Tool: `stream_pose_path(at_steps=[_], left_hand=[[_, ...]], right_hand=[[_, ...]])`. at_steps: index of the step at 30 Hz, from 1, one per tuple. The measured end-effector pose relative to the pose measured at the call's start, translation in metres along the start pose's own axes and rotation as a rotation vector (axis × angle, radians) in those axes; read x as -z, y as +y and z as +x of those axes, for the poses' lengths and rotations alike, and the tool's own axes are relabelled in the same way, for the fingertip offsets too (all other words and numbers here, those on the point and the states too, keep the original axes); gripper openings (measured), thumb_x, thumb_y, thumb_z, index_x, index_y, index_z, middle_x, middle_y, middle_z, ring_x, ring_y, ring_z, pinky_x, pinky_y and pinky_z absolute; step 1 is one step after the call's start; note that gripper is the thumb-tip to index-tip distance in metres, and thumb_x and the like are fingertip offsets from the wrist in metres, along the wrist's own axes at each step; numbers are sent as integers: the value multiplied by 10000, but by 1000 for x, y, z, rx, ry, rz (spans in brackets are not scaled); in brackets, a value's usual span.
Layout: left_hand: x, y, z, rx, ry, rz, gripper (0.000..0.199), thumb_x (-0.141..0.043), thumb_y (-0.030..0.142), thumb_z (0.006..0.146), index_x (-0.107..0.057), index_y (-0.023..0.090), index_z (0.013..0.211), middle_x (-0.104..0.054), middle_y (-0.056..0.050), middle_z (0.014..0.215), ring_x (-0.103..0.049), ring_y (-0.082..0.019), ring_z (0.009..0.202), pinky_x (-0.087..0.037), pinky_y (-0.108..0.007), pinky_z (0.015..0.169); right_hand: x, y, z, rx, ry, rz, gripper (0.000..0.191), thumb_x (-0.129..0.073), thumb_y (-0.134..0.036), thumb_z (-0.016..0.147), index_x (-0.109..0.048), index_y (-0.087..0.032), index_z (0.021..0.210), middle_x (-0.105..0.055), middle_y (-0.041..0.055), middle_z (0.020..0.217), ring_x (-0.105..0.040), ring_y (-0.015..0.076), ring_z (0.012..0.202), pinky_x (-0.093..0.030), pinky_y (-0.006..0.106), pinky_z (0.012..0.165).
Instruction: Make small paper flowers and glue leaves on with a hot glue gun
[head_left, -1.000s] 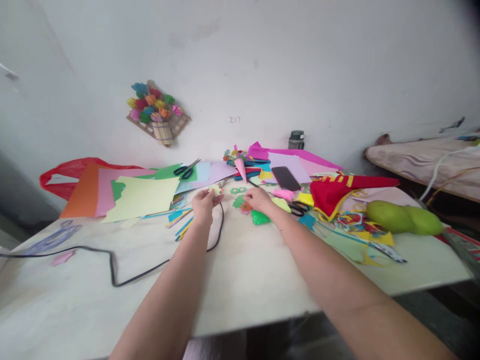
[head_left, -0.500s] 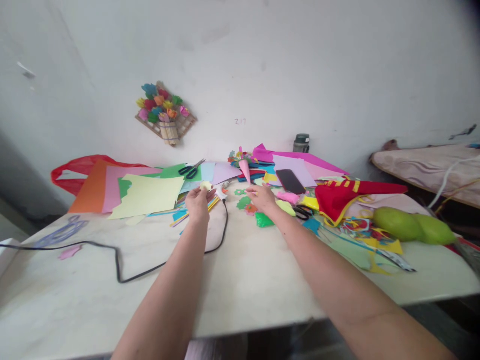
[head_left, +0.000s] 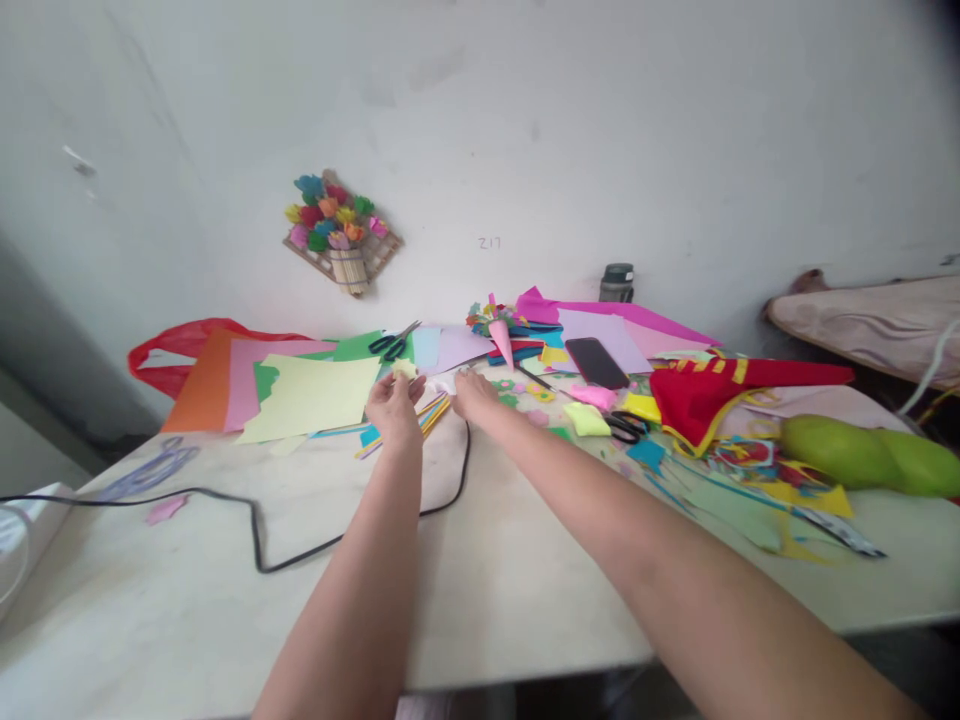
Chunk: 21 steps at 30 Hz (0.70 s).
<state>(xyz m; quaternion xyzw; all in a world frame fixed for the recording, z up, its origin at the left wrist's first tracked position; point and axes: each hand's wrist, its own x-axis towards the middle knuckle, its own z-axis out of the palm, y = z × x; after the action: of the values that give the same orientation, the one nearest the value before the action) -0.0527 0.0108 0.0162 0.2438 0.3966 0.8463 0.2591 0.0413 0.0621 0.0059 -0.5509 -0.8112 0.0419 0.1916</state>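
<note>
My left hand [head_left: 394,405] pinches a small pale yellow paper cutout [head_left: 406,369] between its fingertips. My right hand [head_left: 474,396] is closed on a small white corded tool that looks like a glue gun [head_left: 442,383], covering most of it. From under that hand a black cord [head_left: 461,470] curves down and left across the table. Thin coloured paper strips [head_left: 429,422] lie between the hands. Small paper flowers [head_left: 536,392] are scattered right of my right hand, with a pink paper cone of flowers [head_left: 500,340] standing behind.
Coloured sheets [head_left: 315,395] and dark-handled scissors [head_left: 394,343] lie at the back left. A phone [head_left: 596,362], black scissors [head_left: 628,427], a red cloth piece [head_left: 694,400] and green fruit [head_left: 840,452] are on the right. A white power strip [head_left: 34,535] sits at the left edge.
My right hand has moved left from the paper flowers to the white glue gun and closed on it. My left hand still holds the yellow cutout. The view has shifted slightly.
</note>
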Motion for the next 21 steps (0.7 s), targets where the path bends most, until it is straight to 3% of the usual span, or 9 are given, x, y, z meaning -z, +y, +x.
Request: stream_pose_path(at_steps=[6,11,14,17,21], left_hand=[[9,9,13,-142,182,35,143,-552,214,686,-501,133,792,-564,-12,706,-607,-105,594,-483,-245,617],[19,13,23,-220,330,210,174,-537,264,693,-533,129,803,-569,-26,759,-577,-122,706,-473,-248,625],[25,17,27,-298,398,287,192,-538,288,689,-548,138,808,-578,-52,887,-561,-146,834,-466,-273,723],[28,19,29,-330,422,263,183,-537,279,683,-551,143,805,-577,-56,925,-550,-146,899,-448,-252,776],[23,7,24,-122,279,160,143,-520,227,689,-546,124,785,-586,-24,721,-592,-118,687,-476,-233,643]], right_hand=[[-14,-11,15,-77,-58,-15,299,-430,-153,784,-533,-119,1063,-569,157,1015,-514,256,975,-421,327,735],[-6,-6,20,-111,12,10,339,-458,-189,774,-484,-117,1104,-541,166,1041,-507,259,993,-412,331,767],[0,6,22,-113,48,89,418,-474,-145,747,-435,-162,1163,-522,145,1076,-504,235,1000,-403,321,786],[3,25,20,-69,119,298,458,-446,-111,740,-416,-179,1192,-519,121,1101,-489,212,1017,-391,311,815],[8,50,8,-98,100,854,551,-450,-173,718,-331,-204,1255,-543,71,1034,-543,158,846,-450,272,678]])
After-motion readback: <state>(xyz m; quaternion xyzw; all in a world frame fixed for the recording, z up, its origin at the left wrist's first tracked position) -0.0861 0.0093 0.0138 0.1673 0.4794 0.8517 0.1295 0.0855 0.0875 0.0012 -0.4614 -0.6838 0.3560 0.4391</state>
